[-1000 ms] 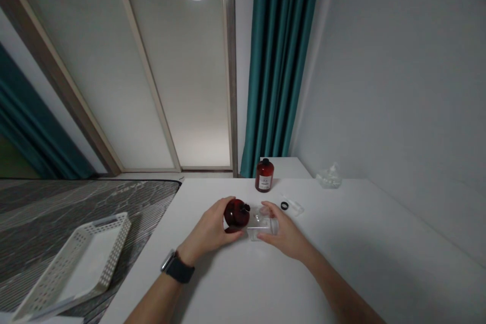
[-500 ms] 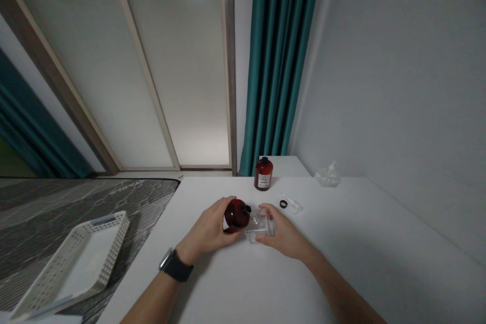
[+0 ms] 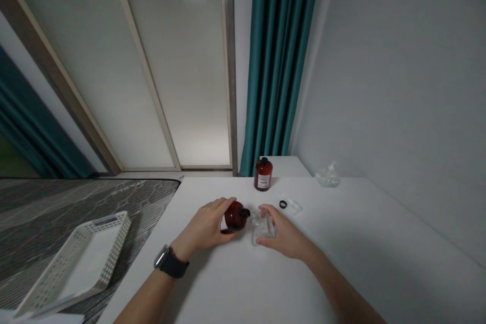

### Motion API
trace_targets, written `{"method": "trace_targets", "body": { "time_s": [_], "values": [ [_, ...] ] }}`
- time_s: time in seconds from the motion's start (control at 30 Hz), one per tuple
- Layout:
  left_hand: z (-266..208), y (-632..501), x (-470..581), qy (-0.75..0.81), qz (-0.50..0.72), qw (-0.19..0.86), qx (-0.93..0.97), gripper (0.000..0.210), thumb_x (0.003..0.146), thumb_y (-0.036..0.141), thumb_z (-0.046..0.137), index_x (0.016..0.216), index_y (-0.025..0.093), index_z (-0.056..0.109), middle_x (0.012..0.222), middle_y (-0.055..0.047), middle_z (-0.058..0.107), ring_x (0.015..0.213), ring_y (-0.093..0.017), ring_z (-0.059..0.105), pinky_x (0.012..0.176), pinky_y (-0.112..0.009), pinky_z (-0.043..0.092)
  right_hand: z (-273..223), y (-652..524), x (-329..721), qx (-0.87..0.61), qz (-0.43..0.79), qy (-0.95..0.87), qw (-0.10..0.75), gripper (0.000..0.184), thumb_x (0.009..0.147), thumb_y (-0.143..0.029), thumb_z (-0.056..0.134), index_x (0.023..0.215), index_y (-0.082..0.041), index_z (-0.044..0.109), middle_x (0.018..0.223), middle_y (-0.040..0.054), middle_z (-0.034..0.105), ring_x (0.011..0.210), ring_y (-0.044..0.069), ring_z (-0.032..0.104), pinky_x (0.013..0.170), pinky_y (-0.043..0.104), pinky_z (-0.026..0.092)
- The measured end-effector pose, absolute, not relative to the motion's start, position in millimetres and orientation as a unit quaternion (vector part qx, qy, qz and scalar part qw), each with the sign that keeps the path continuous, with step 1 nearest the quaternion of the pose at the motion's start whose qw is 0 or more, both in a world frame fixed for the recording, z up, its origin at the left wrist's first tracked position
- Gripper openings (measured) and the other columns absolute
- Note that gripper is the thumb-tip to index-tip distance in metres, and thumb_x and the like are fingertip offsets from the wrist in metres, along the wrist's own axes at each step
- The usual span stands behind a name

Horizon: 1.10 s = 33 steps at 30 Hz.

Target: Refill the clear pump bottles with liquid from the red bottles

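My left hand (image 3: 212, 225) is wrapped round a dark red-brown bottle (image 3: 234, 216) with a white label. The bottle is tilted, its uncapped dark neck pointing right. Just right of the neck, my right hand (image 3: 279, 230) grips a clear plastic bottle (image 3: 261, 228) with thumb and fingers; its far side is partly hidden by the hand. Beyond my right hand lie a black ring-shaped cap (image 3: 283, 204) and a clear pump top (image 3: 294, 207). A second red-brown bottle (image 3: 263, 174), with a black cap, stands upright near the table's back edge.
A crumpled clear plastic bag or bottle (image 3: 328, 175) sits at the back right by the wall. The white table (image 3: 235, 283) fills the front. A white perforated basket (image 3: 76, 263) is at the lower left, over the dark patterned floor.
The red-brown bottle has tipped back to a flatter angle and drawn slightly left, so its neck is a little apart from the clear bottle. My right hand has hardly moved.
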<state>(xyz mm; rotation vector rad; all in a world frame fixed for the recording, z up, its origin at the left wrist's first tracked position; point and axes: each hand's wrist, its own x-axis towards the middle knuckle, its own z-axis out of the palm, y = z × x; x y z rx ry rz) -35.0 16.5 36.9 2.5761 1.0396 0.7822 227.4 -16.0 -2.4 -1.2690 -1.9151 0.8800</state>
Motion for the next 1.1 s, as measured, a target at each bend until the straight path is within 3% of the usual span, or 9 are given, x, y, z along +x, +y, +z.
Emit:
{"method": "trace_targets", "body": {
  "time_s": [0.6, 1.1],
  "values": [
    [54.2, 20.2, -38.3, 0.357, 0.173, 0.040, 0.917, 0.072, 0.069, 0.032, 0.077, 0.135, 0.024, 0.049, 0.115, -0.012, 0.068, 0.102, -0.034, 0.066, 0.087, -0.044, 0.052, 1.7, -16.1, 225.2, -0.493, 0.340, -0.733, 0.322, 0.079, 0.068, -0.024, 0.083, 0.137, -0.024, 0.045, 0.129, 0.0093, 0.062, 0.113, 0.028, 0.060, 0.098, 0.043, 0.046],
    [72.0, 23.7, -33.9, 0.346, 0.064, -0.011, 0.936, 0.063, 0.079, 0.039, 0.072, 0.131, 0.018, 0.044, 0.121, -0.014, 0.064, 0.106, -0.034, 0.064, 0.089, -0.046, 0.052, 1.2, -18.8, 220.6, -0.498, 0.324, -0.736, 0.324, 0.070, 0.068, -0.021, 0.080, 0.129, -0.024, 0.046, 0.123, 0.0070, 0.060, 0.113, 0.026, 0.059, 0.099, 0.042, 0.045]
  ]
}}
